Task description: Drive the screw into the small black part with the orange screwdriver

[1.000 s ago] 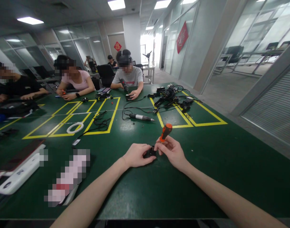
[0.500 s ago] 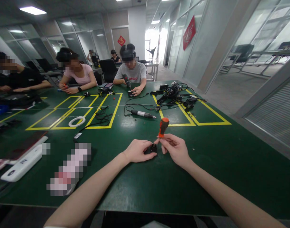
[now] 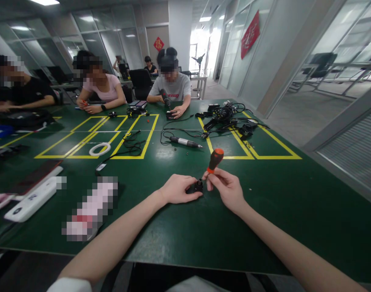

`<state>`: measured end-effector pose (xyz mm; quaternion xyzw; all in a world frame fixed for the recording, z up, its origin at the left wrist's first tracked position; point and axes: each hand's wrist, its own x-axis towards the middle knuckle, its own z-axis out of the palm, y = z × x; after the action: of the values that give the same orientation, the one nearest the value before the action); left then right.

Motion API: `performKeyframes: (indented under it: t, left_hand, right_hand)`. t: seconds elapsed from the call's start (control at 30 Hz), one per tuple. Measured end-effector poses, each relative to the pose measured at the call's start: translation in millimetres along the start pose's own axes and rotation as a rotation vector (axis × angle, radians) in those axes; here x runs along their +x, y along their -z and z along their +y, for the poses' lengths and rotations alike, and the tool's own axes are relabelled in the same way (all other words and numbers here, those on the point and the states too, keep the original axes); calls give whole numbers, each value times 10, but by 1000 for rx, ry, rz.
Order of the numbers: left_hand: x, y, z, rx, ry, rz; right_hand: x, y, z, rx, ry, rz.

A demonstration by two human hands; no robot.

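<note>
My left hand [image 3: 178, 189] is curled round a small black part [image 3: 196, 187] and presses it to the green table [image 3: 264, 211]. My right hand [image 3: 226, 187] pinches a screwdriver with an orange and black handle [image 3: 215, 159]. The tool leans up and to the right, and its tip meets the top of the black part. Both hands sit close together near the table's middle front.
An electric screwdriver with its cable [image 3: 183, 141] lies just beyond my hands. A tangle of black cables and tools [image 3: 226, 119] sits far right. A white power strip [image 3: 31, 199] and a white ring [image 3: 99, 149] lie at left. Three people sit along the far and left edges.
My hands have kept their hold on the part and screwdriver. The handle's lean has shifted from upright to the right. The view has tilted slightly downward.
</note>
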<state>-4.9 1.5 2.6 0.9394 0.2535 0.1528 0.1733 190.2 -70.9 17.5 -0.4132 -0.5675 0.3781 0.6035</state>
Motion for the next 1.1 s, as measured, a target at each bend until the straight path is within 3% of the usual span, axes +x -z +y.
performKeyframes:
  t: [0.63,0.83,1.1]
  left_hand:
    - [-9,17,10,-16,-12,-3]
    - [-7,20,9,-7,-8,2]
    - [-5,25,4,-3,-11,-1]
  right_hand:
    - [-19,-33,8,82,0,-79]
    - [2,-32,-6,9,-21,-50]
    - [10,-32,38,85,-12,-31]
